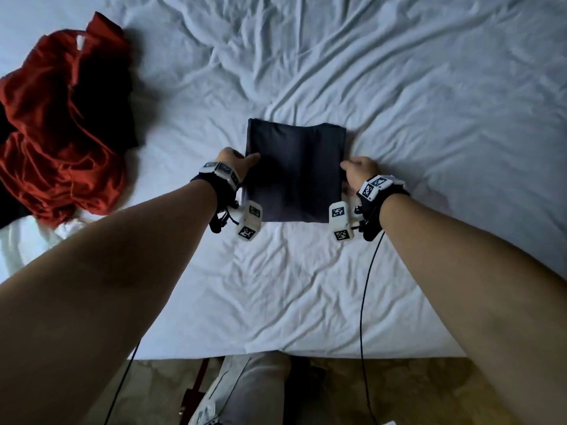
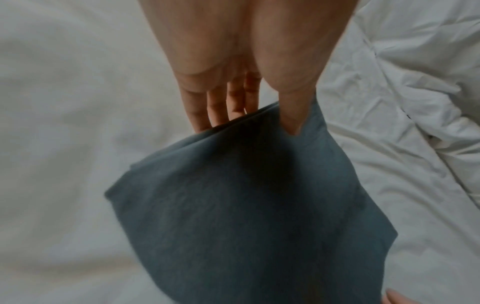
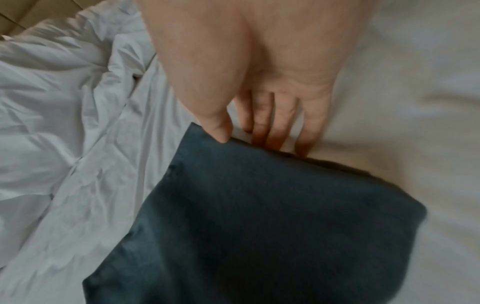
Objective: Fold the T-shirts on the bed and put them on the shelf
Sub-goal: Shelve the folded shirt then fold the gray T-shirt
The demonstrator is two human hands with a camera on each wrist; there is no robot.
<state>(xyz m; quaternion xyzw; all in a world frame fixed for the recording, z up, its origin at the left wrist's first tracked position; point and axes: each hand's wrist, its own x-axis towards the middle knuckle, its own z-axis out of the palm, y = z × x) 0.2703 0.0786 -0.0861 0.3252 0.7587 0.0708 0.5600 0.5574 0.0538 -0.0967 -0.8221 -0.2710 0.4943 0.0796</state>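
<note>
A dark blue-grey T-shirt (image 1: pixel 294 173) lies folded into a rectangle on the white bed sheet (image 1: pixel 429 118). My left hand (image 1: pixel 242 162) holds its left edge and my right hand (image 1: pixel 351 170) holds its right edge. In the left wrist view the left hand (image 2: pixel 245 118) has its thumb on top of the T-shirt (image 2: pixel 246 205) and its fingers (image 2: pixel 200 115) tucked under the edge. The right wrist view shows the right hand (image 3: pixel 249 139) with its thumb on the T-shirt (image 3: pixel 259 216) and its fingers (image 3: pixel 275 127) slipped beneath it. The shelf is out of sight.
A crumpled red T-shirt (image 1: pixel 55 124) lies in a heap with a black garment (image 1: pixel 104 96) at the bed's left. The near bed edge (image 1: pixel 276 352) meets the floor, where my leg (image 1: pixel 254 391) stands. Wrist cables (image 1: pixel 365 302) hang over that edge.
</note>
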